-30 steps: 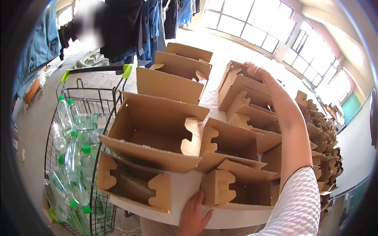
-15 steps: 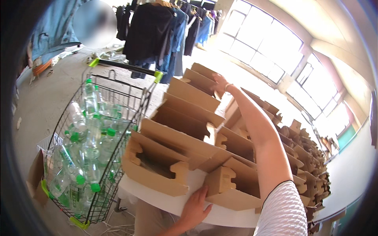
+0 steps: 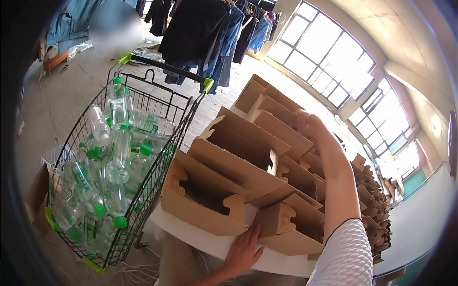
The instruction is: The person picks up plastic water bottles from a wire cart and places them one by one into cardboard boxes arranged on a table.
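Several brown open-topped cardboard boxes stand packed in rows on a white round-edged table [image 3: 191,234]. My left hand [image 3: 244,250] lies on the table's near edge with its fingers stretched out, their tips beside the nearest right box [image 3: 291,238]. My right hand [image 3: 307,124] reaches over the rows, its fingers bent onto the upper right end of a cardboard box [image 3: 280,128] in the far part. Part of that grip is hidden behind the hand itself. Close to my left hand, another box [image 3: 202,209] shows notched side flaps and a dark inside.
At the left, a black wire shopping cart [image 3: 179,90] with green corners holds several clear bottles [image 3: 117,157] with green caps. More cardboard boxes [image 3: 374,205] crowd the right side. Dark clothes and jeans [image 3: 195,35] hang on a rack behind, near large windows [image 3: 324,52].
My right hand has come nearer and to the right, and the far boxes sit differently around it. My left hand stays on the table edge. The whole view has shifted slightly.
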Available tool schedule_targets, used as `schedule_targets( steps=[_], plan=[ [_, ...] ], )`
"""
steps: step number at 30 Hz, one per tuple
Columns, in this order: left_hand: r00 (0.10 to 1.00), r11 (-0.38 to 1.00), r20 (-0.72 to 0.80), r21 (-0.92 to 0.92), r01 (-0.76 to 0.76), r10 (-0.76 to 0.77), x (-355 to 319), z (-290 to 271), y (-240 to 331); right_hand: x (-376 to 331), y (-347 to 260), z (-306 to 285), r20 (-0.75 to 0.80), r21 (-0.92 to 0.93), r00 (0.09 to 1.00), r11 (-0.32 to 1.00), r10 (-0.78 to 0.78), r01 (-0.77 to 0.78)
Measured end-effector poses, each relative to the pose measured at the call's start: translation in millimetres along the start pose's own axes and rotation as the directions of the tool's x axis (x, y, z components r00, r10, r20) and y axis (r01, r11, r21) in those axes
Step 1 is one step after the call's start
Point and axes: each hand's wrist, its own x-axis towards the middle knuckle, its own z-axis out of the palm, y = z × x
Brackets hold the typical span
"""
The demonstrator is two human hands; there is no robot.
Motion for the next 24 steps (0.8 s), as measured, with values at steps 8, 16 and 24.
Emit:
schedule_targets(
  steps=[8,16,24],
  plan=[
    [1.0,1.0,-0.021,0.0,0.014,-0.014,4,-5,3,-6,24,39,-0.184,0.069,0.972,0.985,-0.144,0.159],
    [0.999,0.999,-0.024,0.039,0.025,-0.024,-8,1,9,40,25,75,-0.033,0.845,0.981,0.53,0.194,-0.076],
    [0.997,0.997,-0.078,0.072,-0.011,0.016,-7,4,2,-116,-128,-45,-0.635,0.553,0.772,0.722,0.043,0.415]
  ],
)
